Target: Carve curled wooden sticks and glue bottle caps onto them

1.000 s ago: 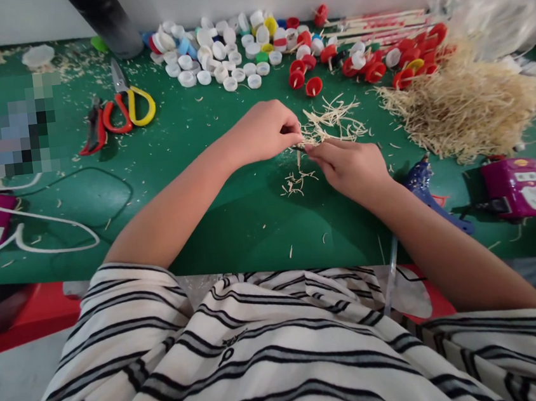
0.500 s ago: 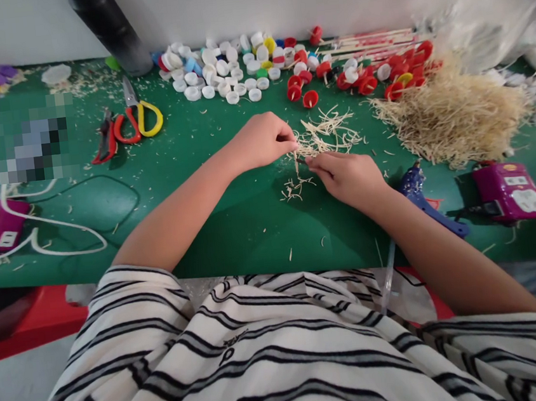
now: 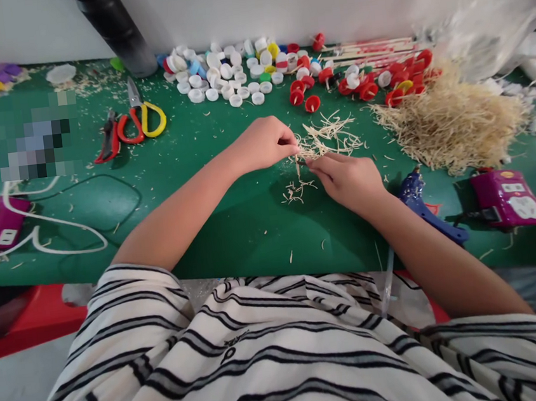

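Observation:
My left hand (image 3: 264, 142) is closed in a pinch around the top of a thin pale stick (image 3: 298, 167), which points down toward the table. From the other side, my right hand (image 3: 346, 178) meets the stick with its thumb and forefinger pressed together. Something small and dark shows at those right fingertips, too small to name. Behind the fingers lies a loose heap of pale straw-like strands (image 3: 332, 130). Short cut strands (image 3: 298, 191) are scattered on the green table just below the stick.
Bottle caps (image 3: 225, 71), red caps on sticks (image 3: 366, 85) and a black bottle (image 3: 119, 34) line the back. Scissors (image 3: 141, 115) and red-handled pliers (image 3: 109, 140) lie left. Right are a large straw pile (image 3: 455, 117), a blue glue gun (image 3: 426, 206) and a purple power socket (image 3: 510, 197).
Both hands stay together at nearly the same spot, still pinching. The whole view has shifted very slightly; little else differs.

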Action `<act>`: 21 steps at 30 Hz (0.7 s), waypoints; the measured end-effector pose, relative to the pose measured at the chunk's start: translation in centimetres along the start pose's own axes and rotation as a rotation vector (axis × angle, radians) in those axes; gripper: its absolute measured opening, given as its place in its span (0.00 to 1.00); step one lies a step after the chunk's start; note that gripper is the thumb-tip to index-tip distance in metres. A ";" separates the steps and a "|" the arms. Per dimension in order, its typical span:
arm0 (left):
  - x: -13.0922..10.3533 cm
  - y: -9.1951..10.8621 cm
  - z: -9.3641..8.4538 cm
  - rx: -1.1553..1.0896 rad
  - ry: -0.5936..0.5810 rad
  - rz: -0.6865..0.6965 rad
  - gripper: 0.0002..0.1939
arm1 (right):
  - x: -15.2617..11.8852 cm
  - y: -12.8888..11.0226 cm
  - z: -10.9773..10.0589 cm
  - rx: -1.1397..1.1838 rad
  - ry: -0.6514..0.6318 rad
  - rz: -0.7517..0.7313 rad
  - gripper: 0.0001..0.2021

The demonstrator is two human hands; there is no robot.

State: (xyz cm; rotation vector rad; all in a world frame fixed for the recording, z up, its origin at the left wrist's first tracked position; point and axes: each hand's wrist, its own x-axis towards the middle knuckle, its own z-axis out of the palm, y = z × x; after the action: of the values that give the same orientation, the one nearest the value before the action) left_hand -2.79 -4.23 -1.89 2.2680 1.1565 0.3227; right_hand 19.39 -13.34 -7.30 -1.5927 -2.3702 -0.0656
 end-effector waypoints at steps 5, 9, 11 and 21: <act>0.0 0.3 0.1 0.010 0.002 0.032 0.11 | 0.4 -0.6 -0.1 -0.041 -0.025 -0.006 0.20; 0.0 0.4 0.2 0.024 0.010 0.013 0.11 | 0.4 -0.5 0.1 -0.037 -0.029 -0.009 0.20; -0.1 0.5 0.2 0.029 0.010 0.006 0.11 | 0.4 -0.4 0.1 -0.018 -0.029 -0.012 0.20; 0.0 -0.3 -0.3 0.000 0.006 -0.028 0.10 | -1.1 0.1 0.5 -0.112 -0.110 -0.035 0.18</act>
State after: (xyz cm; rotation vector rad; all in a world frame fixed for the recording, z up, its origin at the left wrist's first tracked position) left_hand -3.13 -3.99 -1.86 2.2501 1.1903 0.3193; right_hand 19.73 -14.22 -8.04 -1.6440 -2.5197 -0.1231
